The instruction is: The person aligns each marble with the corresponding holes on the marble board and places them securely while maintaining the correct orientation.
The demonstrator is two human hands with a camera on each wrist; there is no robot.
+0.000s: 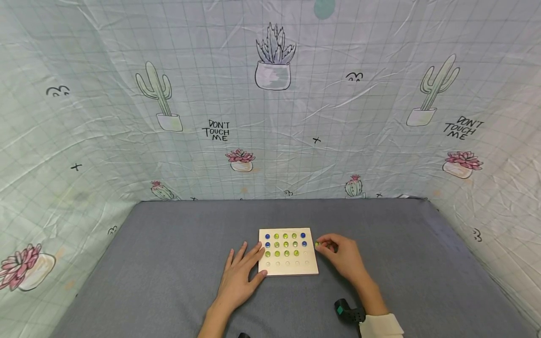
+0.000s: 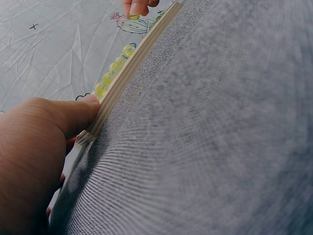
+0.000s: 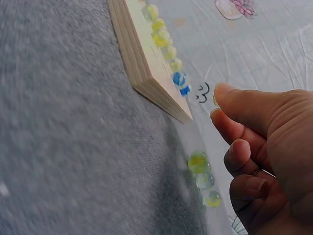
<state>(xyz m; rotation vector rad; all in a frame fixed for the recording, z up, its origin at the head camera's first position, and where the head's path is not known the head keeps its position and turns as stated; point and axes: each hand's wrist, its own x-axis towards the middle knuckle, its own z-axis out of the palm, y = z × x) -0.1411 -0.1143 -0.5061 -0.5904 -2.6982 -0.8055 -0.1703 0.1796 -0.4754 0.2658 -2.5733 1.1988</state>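
A pale wooden board lies on the grey cloth, bearing rows of green-yellow marbles with blue marbles at both ends of the two far rows. Spread fingers of my left hand rest on the board's left edge, the thumb touching its near-left corner. Just right of the board, my right hand pinches a green-yellow marble between thumb and forefinger. From the right wrist view that marble is mostly hidden by the fingertips. Bare round hollows show along the nearest row and at the third row's right end.
Three loose marbles lie on the cloth beyond the board's corner in the right wrist view; in the head view my right hand hides them. A printed fabric sheet hangs behind and around the grey-covered table.
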